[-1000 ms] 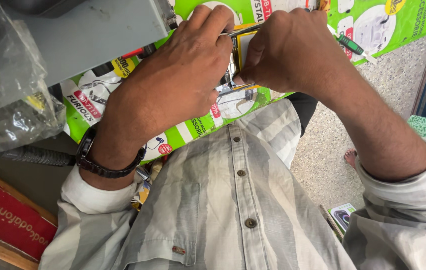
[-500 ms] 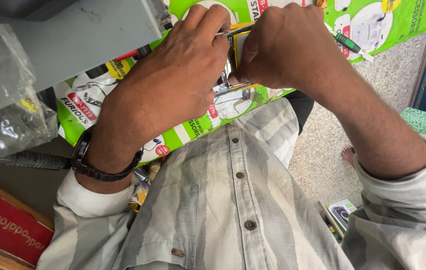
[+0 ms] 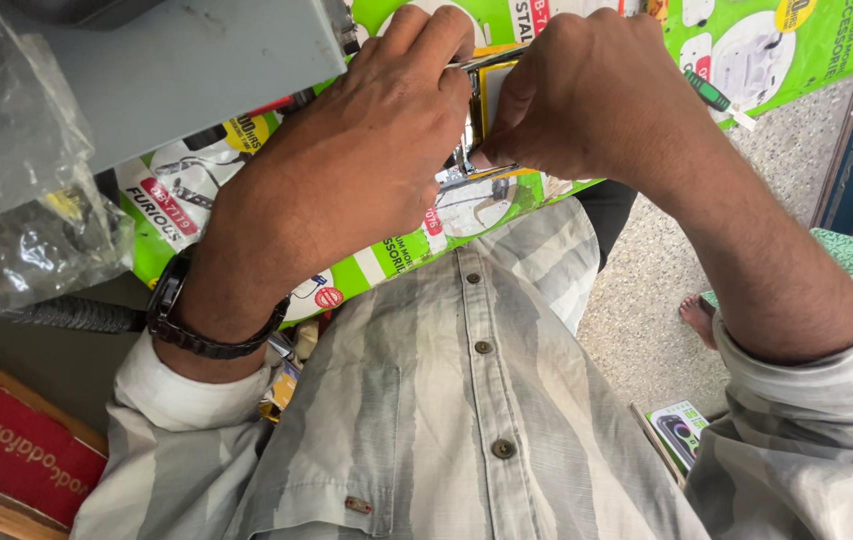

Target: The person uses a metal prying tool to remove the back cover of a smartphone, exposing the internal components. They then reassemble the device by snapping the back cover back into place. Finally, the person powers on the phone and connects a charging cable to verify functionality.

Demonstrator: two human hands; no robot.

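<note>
While pinched between both hands over the green printed sheet (image 3: pixel 387 255) at the bench's near edge, small, light and fragile-looking, that opened yellow-edged device (image 3: pixel 482 125): left hand (image 3: pixel 347 170) clamping it, right hand (image 3: pixel 587 110) gripping its lower edge, best held by the rim.

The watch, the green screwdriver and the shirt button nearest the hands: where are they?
watch (image 3: pixel 209 330), head view, on the dark strap around the left wrist.
green screwdriver (image 3: pixel 709 96), head view, on its green handle.
shirt button (image 3: pixel 473 278), head view, on the button's middle.
</note>
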